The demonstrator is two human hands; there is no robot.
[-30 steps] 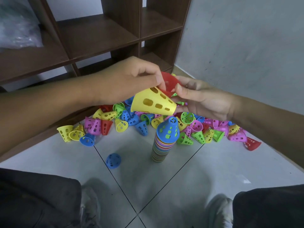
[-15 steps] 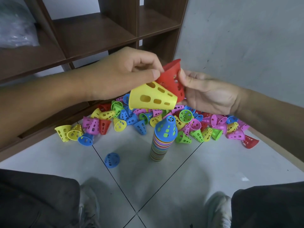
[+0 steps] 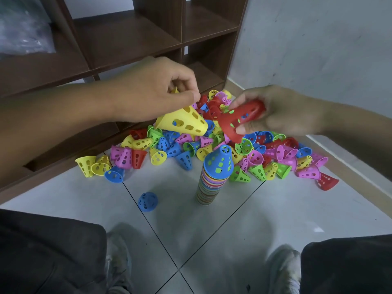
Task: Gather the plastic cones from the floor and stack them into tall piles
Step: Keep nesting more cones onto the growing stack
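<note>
- Your left hand [image 3: 148, 92] pinches the yellow cone [image 3: 182, 122] by its narrow end, fingers curled on it. The cone hangs tilted, wide mouth facing down and left, tip up toward your knuckles.
- Your right hand [image 3: 282, 111] grips the red cone [image 3: 239, 119], thumb under, fingers [image 3: 244, 129] curled round the body. Its long axis runs nearly level, narrow end inside your palm, flared rim pointing left and down toward the stack.
- The two held cones are apart, not nested. The red rim sits just right of the yellow cone.
- The stack [image 3: 214, 177] stands upright on the floor [image 3: 265, 209], blue cone [image 3: 220, 160] on top, tip up. It lies below and between both hands, closer under the red cone's rim.
- Key relation: the stack axis is vertical while the red cone's axis is near horizontal, so my read is the red cone needs turning mouth-down before it can drop over the blue tip.
- The right hand looks nearer to the stack top. The yellow cone is already closer to mouth-down but sits further left.
- The loose pile [image 3: 212, 141] lies behind the stack, against the shelf [image 3: 127, 39] and wall. Most cones are still unstacked, so the task is early.
- One stray blue cone [image 3: 147, 201] sits alone left of the stack.
</note>
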